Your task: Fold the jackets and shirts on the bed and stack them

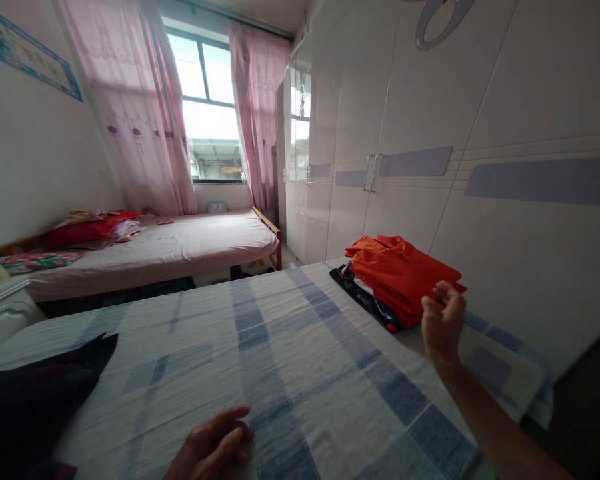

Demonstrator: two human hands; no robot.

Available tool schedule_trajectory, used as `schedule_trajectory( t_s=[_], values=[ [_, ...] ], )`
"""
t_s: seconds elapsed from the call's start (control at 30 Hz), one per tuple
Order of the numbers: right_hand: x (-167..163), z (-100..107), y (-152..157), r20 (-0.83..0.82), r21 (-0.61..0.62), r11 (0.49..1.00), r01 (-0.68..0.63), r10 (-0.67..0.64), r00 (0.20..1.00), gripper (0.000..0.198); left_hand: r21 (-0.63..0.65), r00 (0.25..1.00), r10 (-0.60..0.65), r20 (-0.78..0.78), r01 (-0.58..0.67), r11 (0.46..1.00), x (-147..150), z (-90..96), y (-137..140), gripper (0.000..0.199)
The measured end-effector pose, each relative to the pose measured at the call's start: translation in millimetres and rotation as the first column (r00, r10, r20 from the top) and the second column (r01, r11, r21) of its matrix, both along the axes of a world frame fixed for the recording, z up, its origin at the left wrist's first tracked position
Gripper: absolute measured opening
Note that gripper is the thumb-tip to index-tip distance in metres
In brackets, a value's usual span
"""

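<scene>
A stack of folded clothes lies on the far right part of the bed, with an orange garment [405, 270] on top and black and white clothes [367, 297] underneath. My right hand [445, 323] is at the near right corner of the stack, thumb and fingers apart and loosely bent. Whether it touches the orange cloth I cannot tell. Low in the middle, my left hand [215, 443] hovers over or rests on the checked bedsheet [205, 360], fingers loosely bent, nothing in it. Dark clothing [40, 393] lies at the left.
A white wardrobe [420, 220] stands along the right side, close behind the stack. Across a gap at the back is a second bed [195, 243] with red bedding [93, 230]. A white cabinet [5, 307] stands at the left. Pink curtains [135, 107] frame the window.
</scene>
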State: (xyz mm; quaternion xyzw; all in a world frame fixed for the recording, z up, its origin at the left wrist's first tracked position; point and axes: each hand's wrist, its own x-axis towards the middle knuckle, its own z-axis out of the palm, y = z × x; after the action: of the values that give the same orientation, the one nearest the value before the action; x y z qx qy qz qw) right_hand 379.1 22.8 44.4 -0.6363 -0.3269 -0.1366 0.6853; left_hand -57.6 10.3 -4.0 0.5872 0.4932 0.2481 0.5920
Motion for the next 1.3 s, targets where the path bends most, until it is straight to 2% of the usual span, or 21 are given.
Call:
schedule_trajectory(
  t_s=[0.07,0.1,0.2,0.27,0.33,0.4,0.5,0.57,0.7,0.77,0.83,0.9,1.0,1.1,1.2,1.27,1.3],
  values=[
    [-45,0,2,-0.005,-0.042,0.968,-0.248,0.248,0.969,0.044,0.037,1.000,0.008,0.017,-0.008,0.999,1,0.7,-1,0.055],
    [-67,0,6,-0.033,-0.102,0.919,-0.380,0.378,0.925,0.040,0.062,1.000,0.013,0.029,-0.014,0.998,1,1.4,-2,0.052],
    [-128,-7,20,-0.177,-0.272,0.693,-0.668,0.646,0.742,0.038,0.113,0.998,0.009,0.064,-0.016,0.993,4,4.0,-7,0.046],
    [-158,-18,30,-0.280,-0.328,0.544,-0.773,0.725,0.629,0.039,0.110,0.996,0.001,0.084,-0.010,0.994,6,4.2,-10,0.043],
    [-177,-34,39,-0.364,-0.370,0.426,-0.825,0.751,0.551,0.039,0.103,0.993,0.009,0.117,-0.021,0.994,6,2.2,-10,0.039],
    [-187,-50,46,-0.384,-0.458,0.367,-0.810,0.740,0.553,0.039,0.094,0.989,0.011,0.147,-0.025,0.995,6,-1.6,-9,0.037],
    [-187,-64,53,-0.243,-0.636,0.359,-0.684,0.747,0.618,0.039,0.087,0.985,0.019,0.169,-0.034,0.996,7,-7.3,-6,0.035],
    [-185,-65,54,-0.146,-0.707,0.362,-0.607,0.765,0.627,0.040,0.095,0.985,0.019,0.174,-0.036,0.995,7,-10.0,-3,0.035],
    [-184,-58,52,-0.060,-0.757,0.381,-0.531,0.769,0.637,0.043,0.120,0.984,-0.001,0.178,-0.020,0.993,8,-10.8,-3,0.037],
    [-186,-57,52,-0.044,-0.758,0.381,-0.529,0.779,0.625,0.043,0.227,0.996,-0.015,0.089,-0.006,0.974,8,-8.2,-5,0.037],
    [-187,-58,52,-0.036,-0.757,0.377,-0.534,0.791,0.611,0.043,0.403,0.998,0.027,-0.064,0.001,0.915,6,-3.7,-8,0.036],
    [-188,-59,53,-0.029,-0.757,0.377,-0.533,0.796,0.605,0.043,0.558,0.974,0.143,-0.177,-0.021,0.830,3,2.0,-9,0.034],
    [-187,-60,54,-0.024,-0.761,0.376,-0.529,0.798,0.602,0.043,0.671,0.918,0.345,-0.196,-0.131,0.730,-9,13.3,-6,0.031],
    [-187,-60,53,-0.021,-0.765,0.374,-0.524,0.799,0.601,0.042,0.752,0.816,0.550,-0.181,-0.246,0.611,-37,30.3,-1,0.032],
    [-188,-59,51,-0.007,-0.762,0.380,-0.524,0.805,0.594,0.040,0.813,0.661,0.737,-0.141,-0.348,0.467,-87,49.9,-4,0.036],
    [-188,-58,50,-0.002,-0.760,0.379,-0.528,0.811,0.585,0.039,0.849,0.499,0.856,-0.137,-0.386,0.361,-128,59.3,-13,0.041],
    [-188,-58,50,-0.002,-0.760,0.377,-0.529,0.813,0.582,0.039,0.883,0.325,0.925,-0.196,-0.351,0.311,-148,61.9,-19,0.043]
  ],
)
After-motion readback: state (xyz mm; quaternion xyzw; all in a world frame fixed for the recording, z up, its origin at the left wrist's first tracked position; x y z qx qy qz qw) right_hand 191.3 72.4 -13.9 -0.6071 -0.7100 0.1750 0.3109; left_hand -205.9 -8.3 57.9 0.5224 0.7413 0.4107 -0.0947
